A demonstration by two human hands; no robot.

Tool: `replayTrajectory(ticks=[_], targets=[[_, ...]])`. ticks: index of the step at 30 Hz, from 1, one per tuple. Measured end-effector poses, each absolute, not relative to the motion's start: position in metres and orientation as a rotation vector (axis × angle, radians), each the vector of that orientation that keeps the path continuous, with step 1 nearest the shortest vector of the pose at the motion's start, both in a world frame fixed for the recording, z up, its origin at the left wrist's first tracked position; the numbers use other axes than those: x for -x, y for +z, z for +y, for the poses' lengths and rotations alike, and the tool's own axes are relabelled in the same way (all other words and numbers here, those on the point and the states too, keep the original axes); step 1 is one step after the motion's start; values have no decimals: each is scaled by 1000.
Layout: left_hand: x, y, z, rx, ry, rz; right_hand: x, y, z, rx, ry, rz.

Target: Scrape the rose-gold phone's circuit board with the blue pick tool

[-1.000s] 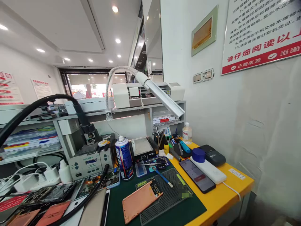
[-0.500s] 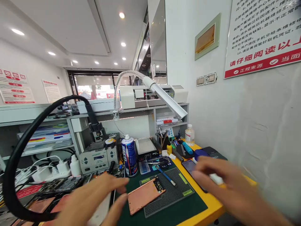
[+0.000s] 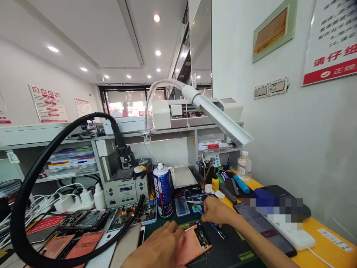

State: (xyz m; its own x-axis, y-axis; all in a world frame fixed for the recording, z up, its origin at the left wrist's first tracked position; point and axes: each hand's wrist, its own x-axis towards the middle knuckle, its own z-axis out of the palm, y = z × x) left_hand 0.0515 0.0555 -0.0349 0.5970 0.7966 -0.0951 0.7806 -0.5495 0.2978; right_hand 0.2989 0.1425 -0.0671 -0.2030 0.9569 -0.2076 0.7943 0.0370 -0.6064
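Note:
My left hand is at the lower middle, its fingers curled over the left part of a pink phone housing. Dark parts with small gold contacts show at the housing's upper right end. It lies at a slant over a black perforated mat. Just beyond it, my right hand reaches in from the right with fingertips pinched down on a slim blue tool. The tool's metal tip points toward me and its middle is partly hidden by the fingers. Metal tweezers lie left of that hand.
A blue spray can stands behind the left hand. A black flexible tube arcs across the left, over phone parts. At right lie a phone and a white power strip. A lamp hangs above.
My left hand has come down onto the pink phone housing. My right hand has swung left and inward from the table's right edge to the blue tool. The view has turned left.

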Motion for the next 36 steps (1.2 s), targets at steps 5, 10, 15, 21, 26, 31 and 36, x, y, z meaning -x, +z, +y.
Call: replayTrajectory(ticks=[5,10,15,21,26,31,36], targets=[[-51,-48,69,-2493,29,1275,-323,-68,155,1414,1346,-1790],[-45,-62,77,-2474,65,1218,-330,-67,156,1127,1689,-1401],[-45,-97,95,-2436,57,1211,-326,-71,155,957,1861,-1114],[-40,-93,91,-2482,186,1140,-318,-63,145,922,1875,-1102],[-32,-84,84,-2546,142,1191,-305,-69,139,1160,1581,-1334],[-29,-97,86,-2634,197,1163,-301,-69,133,1192,1559,-1401],[-31,-89,83,-2612,187,1240,-299,-70,125,1266,1389,-1651]])
